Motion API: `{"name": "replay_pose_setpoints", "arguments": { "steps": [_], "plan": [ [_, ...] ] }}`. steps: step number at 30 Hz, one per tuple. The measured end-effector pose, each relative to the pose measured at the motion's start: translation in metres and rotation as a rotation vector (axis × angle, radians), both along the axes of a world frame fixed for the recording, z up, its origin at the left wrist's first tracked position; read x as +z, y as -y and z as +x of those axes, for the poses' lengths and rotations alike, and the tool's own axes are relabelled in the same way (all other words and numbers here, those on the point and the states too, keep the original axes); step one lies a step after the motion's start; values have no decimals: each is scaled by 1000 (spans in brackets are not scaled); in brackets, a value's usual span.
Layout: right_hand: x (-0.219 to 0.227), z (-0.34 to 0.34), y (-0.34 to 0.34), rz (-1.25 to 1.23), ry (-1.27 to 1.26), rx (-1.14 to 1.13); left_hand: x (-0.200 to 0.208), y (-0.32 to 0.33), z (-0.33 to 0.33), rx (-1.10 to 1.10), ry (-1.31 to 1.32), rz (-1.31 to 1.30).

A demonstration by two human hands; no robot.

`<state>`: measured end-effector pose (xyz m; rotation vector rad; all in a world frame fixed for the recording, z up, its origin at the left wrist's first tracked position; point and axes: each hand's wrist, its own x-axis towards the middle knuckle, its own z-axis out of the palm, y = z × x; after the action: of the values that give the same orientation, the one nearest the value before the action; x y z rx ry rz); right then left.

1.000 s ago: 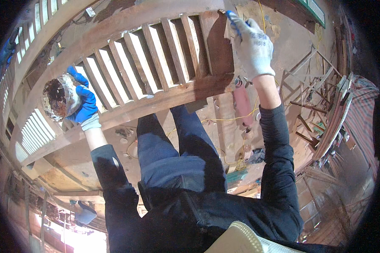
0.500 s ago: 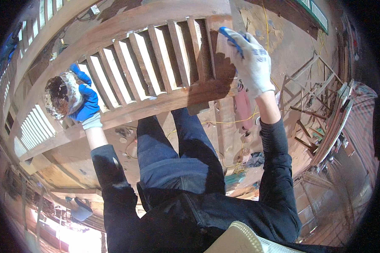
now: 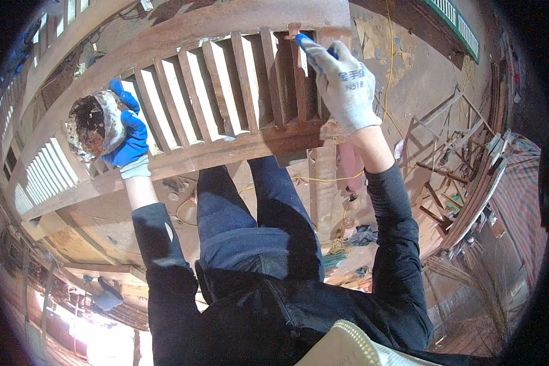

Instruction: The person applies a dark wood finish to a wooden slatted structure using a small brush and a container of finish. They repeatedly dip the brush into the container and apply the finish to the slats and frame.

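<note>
My left hand (image 3: 130,137), in a blue-and-white work glove, grips a round, crusted pot (image 3: 113,122) by its side. Its open mouth shows a dark brown, stained inside. The pot is over the left part of a long wooden louvred shutter panel (image 3: 226,146) with slanted slats. Gloved the same way, my right hand (image 3: 341,76) is at the panel's right end, over the last slats. Its fingers are bent together, fingertips at the slats' upper ends. A small reddish-brown bit (image 3: 294,29) shows at the fingertips; I cannot tell whether it is filler or a tool's tip.
Another slatted wooden panel (image 3: 33,91) lies at far left. A green slatted frame (image 3: 454,27) is at the upper right. Yellow cord (image 3: 389,67) runs over the littered floor. A wooden frame stand (image 3: 436,122) and a striped cloth (image 3: 518,189) are at right.
My right hand has moved left and slightly up from the panel's end rail onto the last slats; the reddish-brown bit now shows at its fingertips. The left hand and pot have barely shifted.
</note>
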<state>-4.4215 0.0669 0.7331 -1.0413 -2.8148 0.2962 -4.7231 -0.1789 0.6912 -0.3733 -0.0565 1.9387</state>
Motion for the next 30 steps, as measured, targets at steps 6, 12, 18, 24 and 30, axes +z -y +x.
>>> {"name": "replay_pose_setpoints", "arguments": {
  "steps": [6,12,18,24,30],
  "plan": [
    [-8,-8,-5,74,59,26,-1,3,-2,-23,26,-8],
    [8,-7,-6,9,-7,14,3,2,1,-6,21,9],
    [13,-11,0,-2,95,-6,2,5,2,-8,30,11],
    [10,-10,-15,37,22,-64,0,3,0,-9,22,15],
    [19,-12,-10,-3,9,-51,1,4,1,-10,20,4]
  ]
}}
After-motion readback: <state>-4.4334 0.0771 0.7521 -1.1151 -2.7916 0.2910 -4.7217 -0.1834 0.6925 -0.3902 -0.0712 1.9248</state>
